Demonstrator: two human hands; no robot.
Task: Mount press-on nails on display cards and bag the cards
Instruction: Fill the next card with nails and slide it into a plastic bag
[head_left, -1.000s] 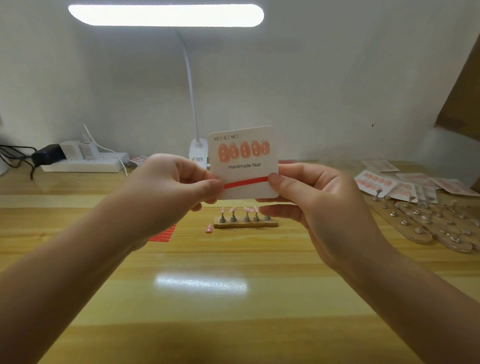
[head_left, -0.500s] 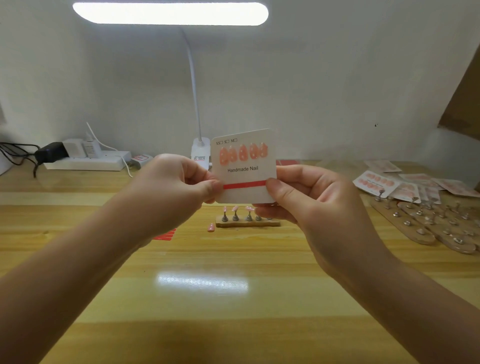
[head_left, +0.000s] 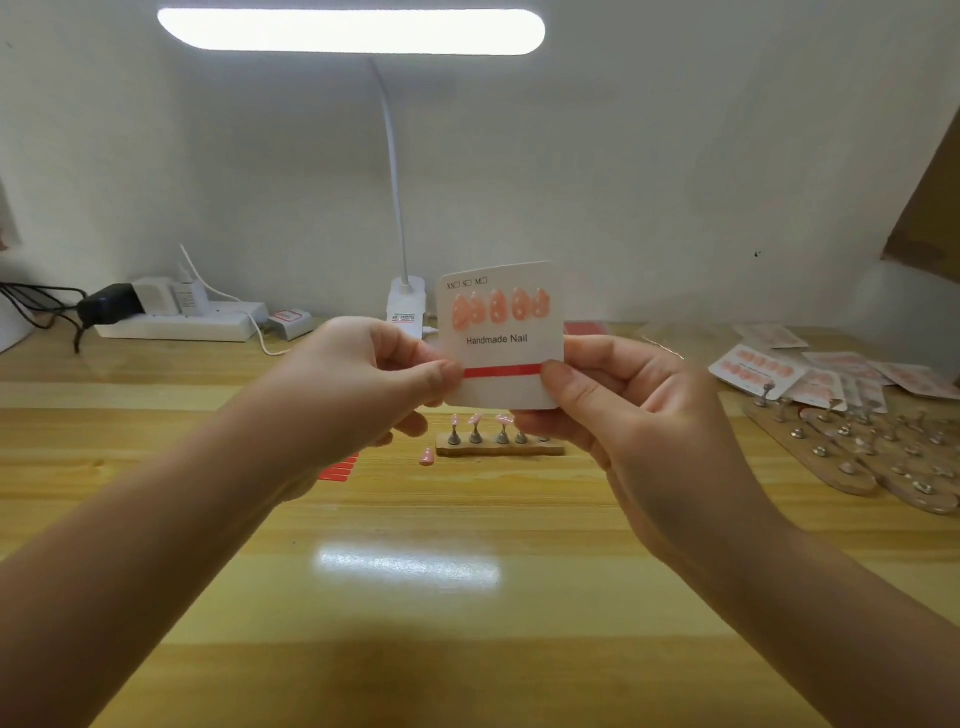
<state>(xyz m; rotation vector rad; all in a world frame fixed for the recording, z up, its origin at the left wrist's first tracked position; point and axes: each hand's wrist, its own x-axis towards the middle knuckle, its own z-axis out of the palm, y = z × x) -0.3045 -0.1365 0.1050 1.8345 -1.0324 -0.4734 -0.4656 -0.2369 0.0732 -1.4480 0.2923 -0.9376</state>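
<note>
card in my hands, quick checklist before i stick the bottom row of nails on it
1. Display card held steady: ok, left hand and right hand pinch its two side edges.
2. Top row filled: ok, five peach nails sit above the printed text.
3. Red tape strip laid across the lower card: ok.
4. Strip's backing peeled: cannot tell.
5. Next nails ready: ok, several sit on the wooden stand, and one loose nail lies beside it.
</note>
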